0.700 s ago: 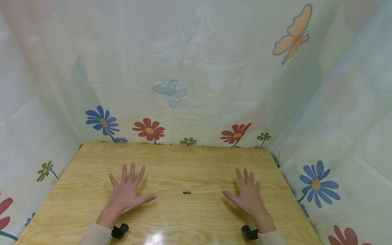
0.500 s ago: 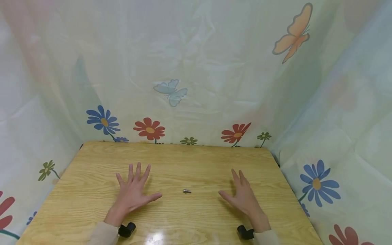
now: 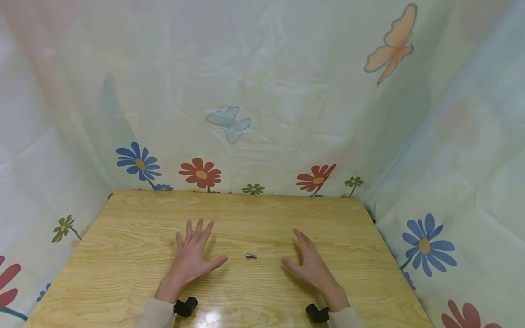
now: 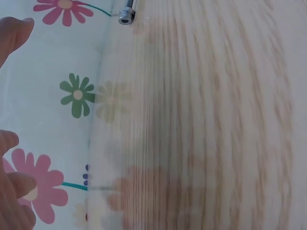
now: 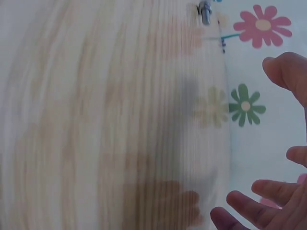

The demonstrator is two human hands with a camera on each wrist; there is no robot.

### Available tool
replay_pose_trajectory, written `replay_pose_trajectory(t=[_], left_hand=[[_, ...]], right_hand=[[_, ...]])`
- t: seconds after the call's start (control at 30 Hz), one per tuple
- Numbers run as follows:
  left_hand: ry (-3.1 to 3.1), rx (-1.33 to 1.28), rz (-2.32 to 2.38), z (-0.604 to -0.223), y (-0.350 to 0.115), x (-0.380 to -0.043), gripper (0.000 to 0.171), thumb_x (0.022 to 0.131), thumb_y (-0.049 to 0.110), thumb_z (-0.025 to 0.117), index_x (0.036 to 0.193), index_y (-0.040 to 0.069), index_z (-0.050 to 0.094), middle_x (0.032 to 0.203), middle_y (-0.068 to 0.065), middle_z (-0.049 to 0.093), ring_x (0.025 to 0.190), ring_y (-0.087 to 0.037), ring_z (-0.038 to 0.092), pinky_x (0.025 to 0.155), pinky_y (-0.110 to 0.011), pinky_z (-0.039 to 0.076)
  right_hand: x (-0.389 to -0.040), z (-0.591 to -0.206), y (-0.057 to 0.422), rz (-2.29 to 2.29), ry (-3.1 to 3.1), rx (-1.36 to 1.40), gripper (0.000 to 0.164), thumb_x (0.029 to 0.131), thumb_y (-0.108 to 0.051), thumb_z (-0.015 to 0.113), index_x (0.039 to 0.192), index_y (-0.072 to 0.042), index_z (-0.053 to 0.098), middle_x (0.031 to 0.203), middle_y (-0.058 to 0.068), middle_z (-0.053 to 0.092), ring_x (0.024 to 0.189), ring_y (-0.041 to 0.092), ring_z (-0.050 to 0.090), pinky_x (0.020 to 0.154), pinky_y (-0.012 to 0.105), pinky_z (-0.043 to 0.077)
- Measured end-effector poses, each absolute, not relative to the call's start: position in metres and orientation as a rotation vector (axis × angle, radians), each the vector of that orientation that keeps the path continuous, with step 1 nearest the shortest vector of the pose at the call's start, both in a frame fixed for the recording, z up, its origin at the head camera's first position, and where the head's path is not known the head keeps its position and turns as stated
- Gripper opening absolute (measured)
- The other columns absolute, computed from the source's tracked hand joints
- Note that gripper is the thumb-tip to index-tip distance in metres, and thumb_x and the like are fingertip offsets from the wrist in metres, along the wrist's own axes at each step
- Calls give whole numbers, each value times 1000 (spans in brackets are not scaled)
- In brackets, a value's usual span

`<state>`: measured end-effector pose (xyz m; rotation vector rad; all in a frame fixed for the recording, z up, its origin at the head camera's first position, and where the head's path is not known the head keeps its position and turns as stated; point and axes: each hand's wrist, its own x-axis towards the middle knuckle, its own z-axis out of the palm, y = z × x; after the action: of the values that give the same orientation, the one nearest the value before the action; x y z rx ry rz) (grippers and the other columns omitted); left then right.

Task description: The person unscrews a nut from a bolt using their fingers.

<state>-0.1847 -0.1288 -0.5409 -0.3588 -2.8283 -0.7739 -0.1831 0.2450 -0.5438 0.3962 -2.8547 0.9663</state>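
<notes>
A small silver hex socket bolt (image 3: 251, 256) lies on its side on the wooden table (image 3: 262, 296), its head toward the left. The left wrist view shows the hex recess in the bolt's head (image 4: 126, 17), and the bolt (image 5: 205, 12) appears at the top of the right wrist view too. My left hand (image 3: 191, 262) is held to the left of the bolt with its fingers spread and thumb toward it. On the other side, my right hand (image 3: 311, 266) also has its fingers extended, thumb toward the bolt. Neither hand touches the bolt.
A pale curtain (image 3: 279, 91) printed with flowers and butterflies hangs behind the table and on both sides. Dark wrist cameras (image 3: 186, 306) are worn at both sleeves. Light glares off the table's front part.
Both hands have moved inward over the table, the left one rightward and the right one leftward, closer to the bolt. The bolt stays in place.
</notes>
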Motion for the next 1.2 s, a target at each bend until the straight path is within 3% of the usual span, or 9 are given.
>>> replay_pose_trajectory(t=[0.27, 0.5, 0.7, 0.9, 1.2], left_hand=[[-2735, -342, -940, -546, -119, -183, 103, 82, 69, 73, 164, 24, 29, 167, -17, 31, 155, -52, 13, 114, -80, 15], [-2650, -401, -1087, -551, -108, -181, 94, 83, 60, 79, 160, 24, 39, 160, -14, 45, 153, -48, 27, 115, -74, 26], [-2619, -459, -1103, -553, -102, -182, 88, 83, 50, 84, 157, 26, 44, 155, -10, 52, 146, -44, 42, 109, -66, 42], [-2649, -499, -1091, -556, -95, -182, 85, 83, 42, 86, 156, 22, 46, 152, -9, 55, 139, -35, 52, 109, -57, 47], [-2695, -508, -1173, -558, -87, -183, 81, 86, 35, 85, 156, 19, 47, 150, -7, 57, 136, -31, 56, 108, -52, 49]], right_hand=[[-185, -543, 220, 1125, -2867, 403, 94, 92, -42, 77, 164, -11, 25, 162, 22, 36, 147, 42, 40, 114, 63, 37], [-187, -545, 200, 1170, -2885, 462, 90, 93, -40, 76, 163, -11, 27, 158, 19, 43, 142, 37, 47, 114, 58, 40], [-190, -549, 183, 1209, -2876, 558, 84, 95, -36, 75, 161, -8, 32, 147, 16, 53, 119, 27, 59, 97, 48, 51], [-194, -552, 168, 1212, -2851, 617, 72, 95, -25, 75, 154, -3, 41, 130, 13, 61, 97, 16, 57, 83, 31, 52], [-196, -556, 156, 1211, -2788, 641, 46, 91, -11, 75, 132, 7, 61, 109, 11, 65, 85, 14, 56, 72, 23, 49]])
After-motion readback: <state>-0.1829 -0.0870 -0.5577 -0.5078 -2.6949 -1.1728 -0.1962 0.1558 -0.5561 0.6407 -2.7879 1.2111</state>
